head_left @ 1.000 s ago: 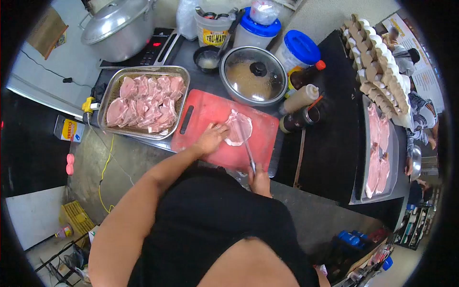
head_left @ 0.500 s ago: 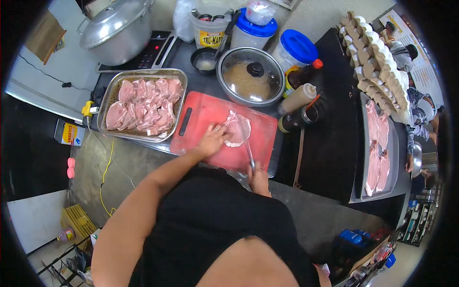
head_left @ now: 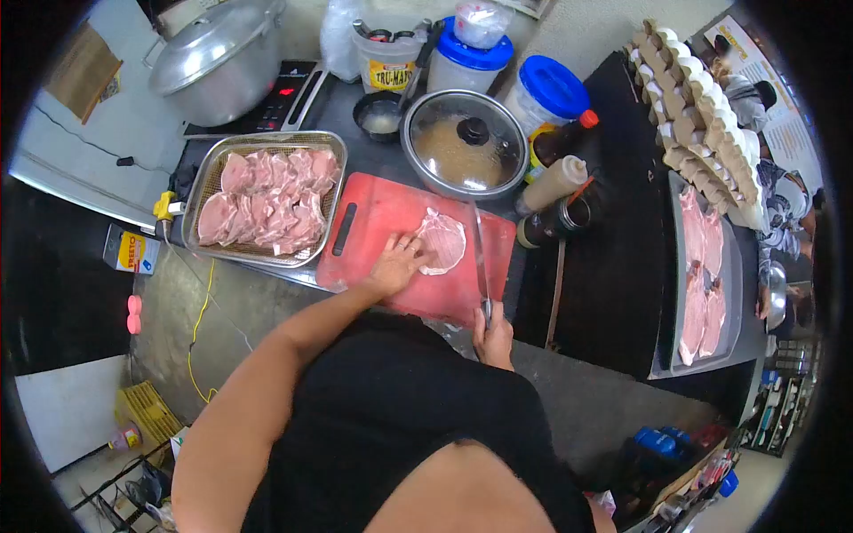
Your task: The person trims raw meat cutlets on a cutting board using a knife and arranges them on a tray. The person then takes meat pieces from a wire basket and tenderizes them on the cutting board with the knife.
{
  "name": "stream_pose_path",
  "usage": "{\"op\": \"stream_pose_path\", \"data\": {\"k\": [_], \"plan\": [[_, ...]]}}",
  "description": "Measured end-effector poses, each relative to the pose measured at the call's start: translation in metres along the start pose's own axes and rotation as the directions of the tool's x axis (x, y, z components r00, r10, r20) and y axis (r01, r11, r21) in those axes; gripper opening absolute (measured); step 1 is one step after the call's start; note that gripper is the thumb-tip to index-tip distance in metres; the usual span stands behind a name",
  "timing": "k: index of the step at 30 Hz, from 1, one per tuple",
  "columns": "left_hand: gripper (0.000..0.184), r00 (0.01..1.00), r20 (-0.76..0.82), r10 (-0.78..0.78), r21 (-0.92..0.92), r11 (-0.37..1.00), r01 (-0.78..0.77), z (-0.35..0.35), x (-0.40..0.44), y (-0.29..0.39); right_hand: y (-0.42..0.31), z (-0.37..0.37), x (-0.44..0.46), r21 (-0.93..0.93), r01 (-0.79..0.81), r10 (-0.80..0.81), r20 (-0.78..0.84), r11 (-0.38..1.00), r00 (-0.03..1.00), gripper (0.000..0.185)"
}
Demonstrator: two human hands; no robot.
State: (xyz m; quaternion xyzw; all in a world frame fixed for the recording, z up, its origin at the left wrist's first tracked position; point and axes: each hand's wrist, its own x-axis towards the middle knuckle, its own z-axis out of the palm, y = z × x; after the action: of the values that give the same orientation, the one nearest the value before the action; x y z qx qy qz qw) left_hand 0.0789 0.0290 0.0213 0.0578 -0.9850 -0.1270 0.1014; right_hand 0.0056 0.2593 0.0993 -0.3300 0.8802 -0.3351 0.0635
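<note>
A pale pink pork chop (head_left: 443, 240) lies flat on the red cutting board (head_left: 373, 204). My left hand (head_left: 400, 261) rests with fingers stretched out at the chop's left edge, a ring on one finger. In my right hand (head_left: 495, 338), closed round its handle, is a knife (head_left: 482, 258). Its blade points away from me over the right part of the board, beside the chop and apart from it. Left of the board, a metal tray with a wire basket (head_left: 258, 140) holds several more raw chops (head_left: 267, 197).
Behind the board stand a glass-lidded pot (head_left: 464, 147), a small black bowl (head_left: 379, 115) and blue-lidded tubs (head_left: 555, 87). Bottles (head_left: 555, 182) stand at its right. Farther right are egg trays (head_left: 702, 115) and a tray of meat slices (head_left: 733, 311). Another person (head_left: 786, 204) is at the far right.
The knife has moved from over the chop to the right, clear of it, with my right hand shifting right and slightly nearer me. My left hand stays almost in place.
</note>
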Motion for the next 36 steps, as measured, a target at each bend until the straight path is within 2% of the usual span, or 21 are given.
{"op": "stream_pose_path", "data": {"k": [2, 3, 4, 8, 10, 11, 13, 14, 17, 20, 23, 24, 27, 28, 31, 32, 35, 36], "plan": [[0.055, 0.999, 0.042, -0.02, -0.03, 0.999, 0.021, 0.002, 0.001, 0.0, 0.015, 0.013, -0.008, -0.073, -0.023, 0.031, 0.102, 0.997, 0.994, 0.023], [0.055, 0.998, 0.058, -0.026, -0.024, 0.999, 0.027, 0.003, 0.001, 0.0, 0.028, 0.024, -0.012, -0.11, -0.026, 0.043, 0.154, 0.994, 0.987, 0.024], [0.054, 0.997, 0.071, -0.036, -0.018, 0.999, 0.037, 0.003, 0.002, 0.0, 0.036, 0.029, -0.01, -0.191, 0.01, 0.046, 0.284, 0.981, 0.958, 0.023], [0.05, 0.998, 0.031, -0.048, -0.007, 0.999, 0.049, 0.0, -0.001, 0.001, 0.011, 0.015, -0.015, -0.05, 0.013, -0.006, 0.14, 0.999, 0.99, 0.022], [0.048, 0.998, 0.029, -0.048, -0.068, 0.996, 0.05, -0.001, -0.001, 0.0, 0.003, 0.013, -0.016, 0.04, 0.037, -0.039, 0.036, 0.999, 0.999, 0.022], [0.047, 0.998, 0.027, -0.048, -0.1, 0.994, 0.05, -0.001, 0.0, 0.001, 0.014, 0.021, -0.018, -0.037, 0.012, -0.007, 0.118, 0.999, 0.993, 0.022], [0.039, 0.998, 0.032, -0.049, -0.029, 0.998, 0.05, 0.0, -0.002, 0.002, 0.026, 0.031, -0.014, -0.196, -0.01, 0.065, 0.275, 0.981, 0.959, 0.023], [0.035, 0.998, 0.028, -0.058, 0.011, 0.998, 0.057, 0.0, 0.0, 0.001, 0.032, 0.031, -0.017, -0.162, 0.006, 0.028, 0.206, 0.987, 0.978, 0.022], [0.035, 0.999, -0.001, -0.046, 0.009, 0.999, 0.046, 0.003, 0.0, 0.0, 0.0, 0.015, -0.015, 0.022, -0.06, 0.059, 0.028, 0.998, 0.998, 0.022], [0.034, 0.998, 0.012, -0.06, -0.039, 0.997, 0.061, 0.0, 0.001, 0.002, 0.032, 0.04, -0.021, -0.206, -0.077, 0.122, 0.212, 0.976, 0.97, 0.02], [0.037, 0.993, 0.095, -0.073, -0.011, 0.997, 0.074, 0.0, 0.003, 0.0, 0.024, 0.029, -0.015, -0.232, -0.049, 0.106, 0.244, 0.972, 0.964, 0.025], [0.038, 0.993, 0.096, -0.072, 0.007, 0.997, 0.071, -0.001, -0.001, 0.002, 0.009, 0.019, -0.014, -0.222, -0.053, 0.092, 0.169, 0.974, 0.981, 0.025], [0.045, 0.992, 0.1, -0.071, 0.028, 0.997, 0.068, -0.002, 0.002, 0.004, 0.011, 0.015, -0.013, -0.018, -0.012, 0.012, -0.02, 1.0, 1.0, 0.026], [0.049, 0.99, 0.117, -0.077, 0.011, 0.997, 0.076, -0.002, 0.003, 0.006, 0.024, 0.023, -0.015, -0.022, -0.007, 0.007, -0.006, 1.0, 1.0, 0.025], [0.053, 0.983, 0.161, -0.092, -0.013, 0.995, 0.095, -0.007, 0.009, 0.006, 0.037, 0.026, -0.008, -0.283, -0.107, 0.178, 0.24, 0.953, 0.954, 0.022], [0.052, 0.979, 0.176, -0.099, -0.021, 0.994, 0.105, -0.008, 0.011, 0.007, 0.038, 0.02, -0.007, -0.265, -0.096, 0.167, 0.26, 0.959, 0.951, 0.022], [0.048, 0.978, 0.178, -0.109, 0.021, 0.994, 0.107, -0.003, 0.014, 0.008, 0.002, -0.001, 0.003, -0.093, -0.049, 0.057, 0.088, 0.994, 0.994, 0.025], [0.046, 0.982, 0.172, -0.074, 0.01, 0.997, 0.073, 0.001, 0.014, 0.009, 0.005, 0.003, -0.001, -0.089, -0.047, 0.055, 0.089, 0.995, 0.995, 0.025]]}}
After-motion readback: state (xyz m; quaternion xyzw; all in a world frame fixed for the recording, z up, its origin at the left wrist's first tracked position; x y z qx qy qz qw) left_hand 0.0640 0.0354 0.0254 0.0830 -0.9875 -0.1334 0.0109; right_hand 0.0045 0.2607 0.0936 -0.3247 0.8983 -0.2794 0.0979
